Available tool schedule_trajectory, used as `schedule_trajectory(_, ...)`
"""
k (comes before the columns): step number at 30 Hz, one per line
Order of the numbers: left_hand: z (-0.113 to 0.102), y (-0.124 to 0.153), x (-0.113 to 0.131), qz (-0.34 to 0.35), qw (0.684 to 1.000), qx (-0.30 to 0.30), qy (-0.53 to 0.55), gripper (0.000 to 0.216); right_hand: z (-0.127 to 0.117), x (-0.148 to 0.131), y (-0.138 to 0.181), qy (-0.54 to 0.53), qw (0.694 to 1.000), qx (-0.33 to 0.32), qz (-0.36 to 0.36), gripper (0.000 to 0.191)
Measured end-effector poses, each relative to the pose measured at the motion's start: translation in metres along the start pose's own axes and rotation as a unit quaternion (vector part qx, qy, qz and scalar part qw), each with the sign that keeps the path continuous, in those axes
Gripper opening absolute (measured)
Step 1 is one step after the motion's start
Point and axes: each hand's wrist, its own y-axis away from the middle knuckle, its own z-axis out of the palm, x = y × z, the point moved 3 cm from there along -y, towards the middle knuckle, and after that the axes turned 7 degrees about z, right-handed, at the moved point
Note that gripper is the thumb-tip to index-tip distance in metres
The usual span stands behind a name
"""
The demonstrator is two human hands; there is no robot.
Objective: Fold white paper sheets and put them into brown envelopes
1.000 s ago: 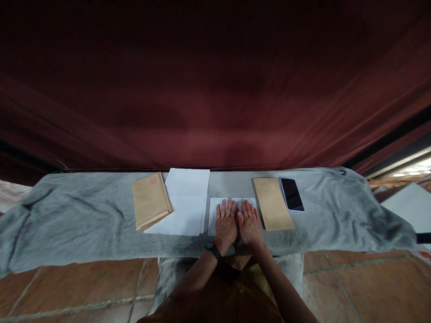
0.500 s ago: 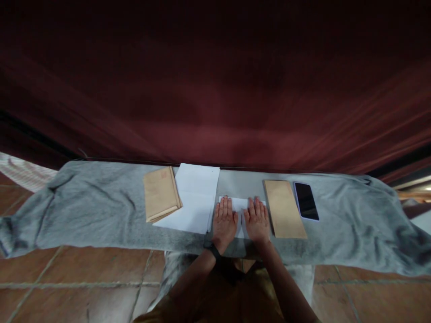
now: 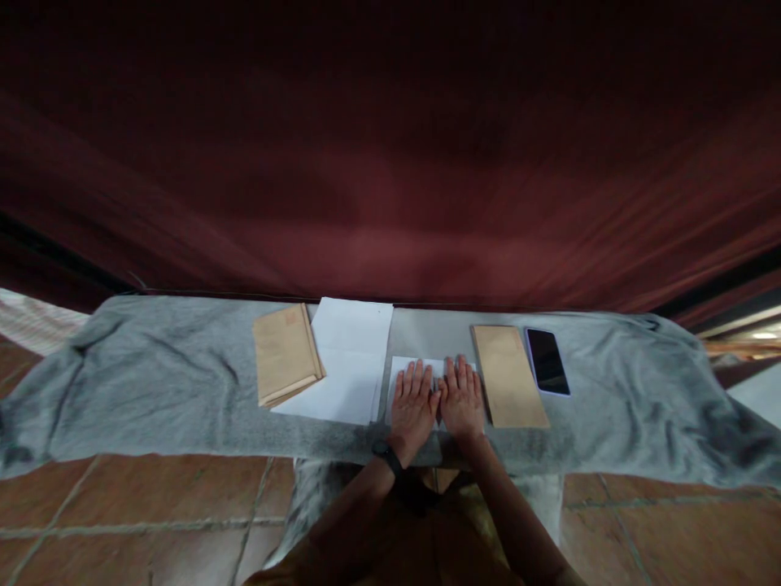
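Note:
My left hand (image 3: 412, 407) and my right hand (image 3: 462, 399) lie flat side by side, fingers stretched out, pressing on a folded white sheet of paper (image 3: 401, 370) on the grey cloth (image 3: 152, 391). A dark watch sits on my left wrist. A single brown envelope (image 3: 508, 376) lies just right of my right hand. Left of my left hand is a stack of white paper (image 3: 345, 358), with a pile of brown envelopes (image 3: 285, 355) overlapping its left edge.
A black phone (image 3: 547, 360) lies face up right of the single envelope. A dark red curtain (image 3: 390, 163) hangs right behind the cloth-covered surface. Terracotta floor tiles (image 3: 122, 521) show below its front edge.
My hands spread apart across the folded sheet half a second ago and have come back together. The view shifted slightly with my head.

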Motion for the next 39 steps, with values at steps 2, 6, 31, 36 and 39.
schedule_trajectory(2, 0.000, 0.003, -0.006, -0.017, 1.000, 0.001, -0.006, 0.056, 0.001, 0.000, 0.000, -0.010, 1.000, 0.006, -0.002, 0.055)
schedule_trajectory(6, -0.002, 0.005, -0.014, -0.037, 0.999, -0.001, -0.020, 0.059, 0.000, 0.000, -0.002, -0.028, 0.999, 0.025, 0.012, 0.056)
schedule_trajectory(31, -0.010, 0.002, -0.010, -0.048, 0.998, 0.011, -0.025, 0.060, 0.000, -0.007, 0.011, -0.018, 0.997, 0.048, 0.065, 0.068)
schedule_trajectory(36, -0.012, 0.007, -0.015, -0.081, 0.996, 0.022, -0.018, 0.059, -0.002, -0.007, 0.010, -0.017, 0.995, 0.047, 0.090, 0.066)
schedule_trajectory(39, -0.013, 0.008, -0.014, -0.099, 0.995, 0.032, -0.010, 0.059, -0.003, -0.007, 0.009, -0.013, 0.994, 0.018, 0.104, 0.067)
